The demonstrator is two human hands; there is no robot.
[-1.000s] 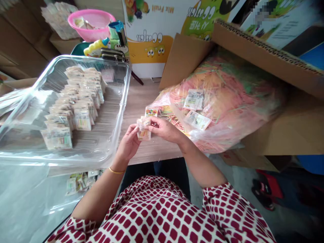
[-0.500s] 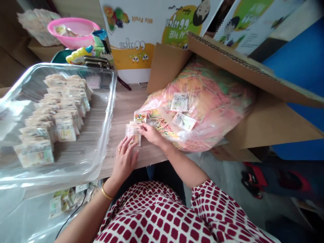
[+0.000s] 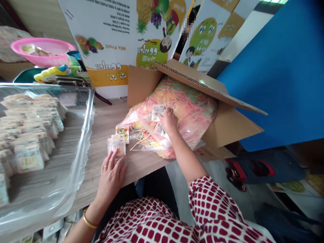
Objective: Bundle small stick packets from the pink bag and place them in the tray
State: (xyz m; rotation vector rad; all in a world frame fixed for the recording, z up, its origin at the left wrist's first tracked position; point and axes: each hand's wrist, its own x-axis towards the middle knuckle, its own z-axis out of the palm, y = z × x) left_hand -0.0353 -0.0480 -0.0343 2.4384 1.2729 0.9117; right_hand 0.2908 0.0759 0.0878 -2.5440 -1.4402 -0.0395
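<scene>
The left hand [image 3: 111,172] lay with fingers loosely spread on small flat clear-plastic packets [image 3: 116,143] on the wood-grained bench [image 3: 100,126], much as before; the right hand [image 3: 169,119], earlier at those packets, had moved its fingers to the right edge of a white printed plastic packet [image 3: 157,110] on the bulging clear plastic bag of pink-and-yellow sticks [image 3: 196,108]; whether they gripped it, I could not tell; another white printed packet [image 3: 159,129] lay just below them.

Printed cartons [image 3: 118,35] are standing behind the desk [image 3: 102,119] and sachets [image 3: 29,158] are crowding a tray [image 3: 87,116], suggesting a packing workshop.
</scene>
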